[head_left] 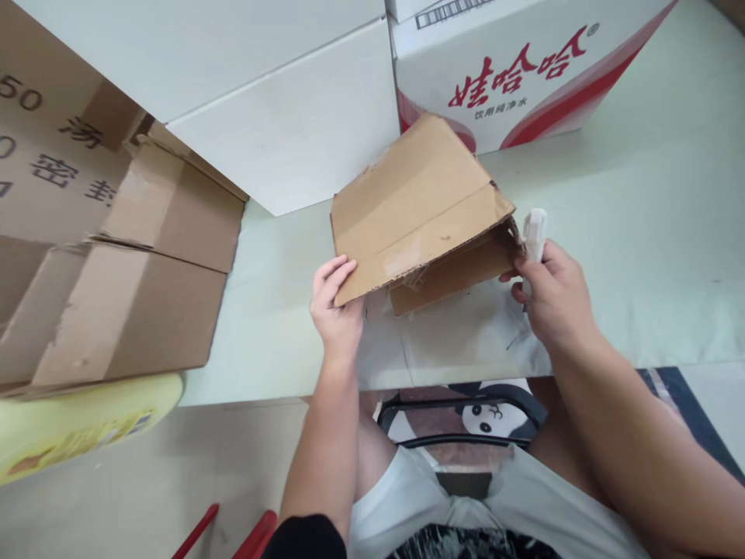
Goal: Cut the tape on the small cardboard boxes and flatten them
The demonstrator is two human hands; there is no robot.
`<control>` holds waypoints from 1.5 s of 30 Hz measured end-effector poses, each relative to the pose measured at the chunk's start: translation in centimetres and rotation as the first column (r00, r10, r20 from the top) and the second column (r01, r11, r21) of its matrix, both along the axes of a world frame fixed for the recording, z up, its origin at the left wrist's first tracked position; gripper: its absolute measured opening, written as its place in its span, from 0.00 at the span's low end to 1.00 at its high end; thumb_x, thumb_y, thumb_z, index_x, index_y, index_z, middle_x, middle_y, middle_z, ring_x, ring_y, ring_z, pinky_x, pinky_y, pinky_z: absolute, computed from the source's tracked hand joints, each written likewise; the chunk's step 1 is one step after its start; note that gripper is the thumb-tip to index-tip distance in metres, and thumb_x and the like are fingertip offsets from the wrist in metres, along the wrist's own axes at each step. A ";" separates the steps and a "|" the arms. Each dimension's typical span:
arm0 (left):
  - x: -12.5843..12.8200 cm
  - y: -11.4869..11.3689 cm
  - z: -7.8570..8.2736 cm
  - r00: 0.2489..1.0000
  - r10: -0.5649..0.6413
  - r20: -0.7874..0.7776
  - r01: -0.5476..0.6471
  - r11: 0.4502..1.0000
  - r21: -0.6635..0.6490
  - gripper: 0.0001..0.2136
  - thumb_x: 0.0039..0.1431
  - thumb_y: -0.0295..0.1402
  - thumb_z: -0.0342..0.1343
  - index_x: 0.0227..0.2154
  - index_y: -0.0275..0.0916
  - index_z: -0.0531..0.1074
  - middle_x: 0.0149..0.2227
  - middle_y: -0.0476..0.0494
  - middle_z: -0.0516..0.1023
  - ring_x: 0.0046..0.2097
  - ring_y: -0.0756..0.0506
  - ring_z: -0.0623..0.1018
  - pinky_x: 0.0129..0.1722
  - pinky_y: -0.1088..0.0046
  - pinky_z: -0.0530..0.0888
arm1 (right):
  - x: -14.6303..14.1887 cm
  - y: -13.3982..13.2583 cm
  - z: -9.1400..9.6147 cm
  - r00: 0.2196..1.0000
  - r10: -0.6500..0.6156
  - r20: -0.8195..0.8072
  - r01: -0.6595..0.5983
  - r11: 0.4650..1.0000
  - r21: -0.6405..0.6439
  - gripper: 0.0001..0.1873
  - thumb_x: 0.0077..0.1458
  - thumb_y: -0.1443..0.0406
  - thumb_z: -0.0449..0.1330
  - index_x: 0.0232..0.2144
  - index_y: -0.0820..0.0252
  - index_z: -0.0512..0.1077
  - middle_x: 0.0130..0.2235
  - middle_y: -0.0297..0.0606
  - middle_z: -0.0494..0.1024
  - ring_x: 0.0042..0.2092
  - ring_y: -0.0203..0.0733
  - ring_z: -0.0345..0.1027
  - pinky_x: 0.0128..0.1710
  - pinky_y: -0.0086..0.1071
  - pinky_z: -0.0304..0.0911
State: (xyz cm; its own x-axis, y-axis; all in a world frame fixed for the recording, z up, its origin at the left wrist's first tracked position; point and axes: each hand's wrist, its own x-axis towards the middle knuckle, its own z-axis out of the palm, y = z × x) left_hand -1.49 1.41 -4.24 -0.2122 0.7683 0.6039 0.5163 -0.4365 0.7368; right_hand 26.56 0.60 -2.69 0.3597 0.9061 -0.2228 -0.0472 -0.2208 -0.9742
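A small brown cardboard box, partly flattened and torn at its edges, is held tilted just above the pale table. My left hand grips its near left corner, fingers curled over the edge. My right hand is closed around a white utility knife that points up, right beside the box's right edge, fingers touching the torn flap.
A large open brown carton sits at the left. A white box and a red-and-white printed carton stand at the back. A yellow object lies under the left carton. A panda-print stool is between my knees.
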 end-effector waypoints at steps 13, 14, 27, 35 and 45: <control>-0.1 -0.1 0.1 0.998 0.010 -0.068 -0.011 1.000 -0.016 0.12 0.60 0.41 0.65 0.45 0.44 0.81 0.50 0.41 0.80 0.52 0.44 0.80 0.57 0.61 0.76 | 0.0 0.1 0.1 1.000 -0.007 0.002 0.007 1.000 -0.001 0.06 0.50 0.63 0.62 0.30 0.56 0.69 0.26 0.33 0.70 0.28 0.35 0.64 0.19 0.28 0.51; -0.1 -0.1 0.1 0.997 0.010 -0.070 -0.011 1.000 -0.016 0.12 0.60 0.41 0.65 0.45 0.44 0.81 0.50 0.42 0.80 0.52 0.44 0.80 0.57 0.61 0.76 | 0.0 0.1 0.0 1.000 -0.005 0.003 0.005 1.000 0.000 0.06 0.50 0.63 0.62 0.30 0.56 0.69 0.26 0.33 0.70 0.28 0.35 0.64 0.19 0.28 0.51; -0.2 -0.1 0.1 0.995 -0.005 -0.101 0.004 1.000 -0.007 0.12 0.61 0.39 0.65 0.46 0.44 0.80 0.50 0.42 0.79 0.53 0.44 0.80 0.58 0.61 0.76 | 0.0 0.1 -0.3 1.000 -0.005 -0.006 0.006 1.000 0.015 0.08 0.48 0.61 0.63 0.31 0.56 0.69 0.25 0.31 0.70 0.28 0.35 0.63 0.19 0.27 0.51; -0.2 0.0 0.0 0.991 -0.005 -0.134 0.006 1.000 0.012 0.12 0.62 0.41 0.64 0.46 0.43 0.79 0.49 0.41 0.79 0.53 0.43 0.79 0.58 0.61 0.75 | 0.0 0.2 -0.2 1.000 0.002 -0.011 -0.002 1.000 0.013 0.10 0.47 0.60 0.63 0.31 0.56 0.68 0.24 0.30 0.70 0.26 0.33 0.62 0.19 0.26 0.51; 0.1 -0.5 0.1 0.978 -0.100 -0.184 0.095 0.995 -0.037 0.14 0.61 0.36 0.64 0.49 0.44 0.77 0.52 0.40 0.76 0.56 0.42 0.78 0.56 0.61 0.76 | -0.2 0.1 -0.5 0.997 0.050 0.056 -0.048 0.998 -0.040 0.08 0.50 0.60 0.60 0.32 0.55 0.65 0.23 0.28 0.71 0.22 0.31 0.59 0.20 0.28 0.52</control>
